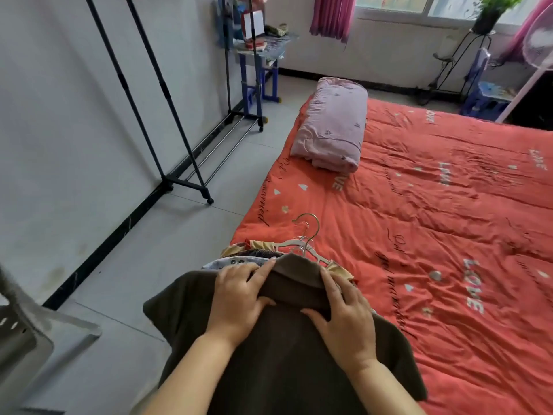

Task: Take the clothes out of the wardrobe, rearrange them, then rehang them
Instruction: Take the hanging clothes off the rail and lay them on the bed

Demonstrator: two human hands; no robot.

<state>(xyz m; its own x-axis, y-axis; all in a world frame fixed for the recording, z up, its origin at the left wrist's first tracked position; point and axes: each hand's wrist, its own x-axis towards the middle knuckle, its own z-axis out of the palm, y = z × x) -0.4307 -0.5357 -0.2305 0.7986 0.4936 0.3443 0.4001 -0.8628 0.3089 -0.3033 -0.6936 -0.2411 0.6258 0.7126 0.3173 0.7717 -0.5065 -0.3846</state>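
A dark brown shirt (284,354) lies on top of a pile of clothes at the near corner of the red bed (434,235). My left hand (239,298) holds the left side of its collar, thumb under the fold and fingers on top. On the collar's right side my right hand (347,319) grips in the same way. Pale hangers with metal hooks (305,238) stick out from under the shirt, along with patterned garments (239,259). The black clothes rack (179,115) stands bare along the left wall.
A folded lilac quilt (332,130) lies at the bed's far left edge. A grey plastic chair (27,339) stands at the near left. A small blue-legged table (263,55), a plant stand (478,49) and a fan (538,43) line the far wall.
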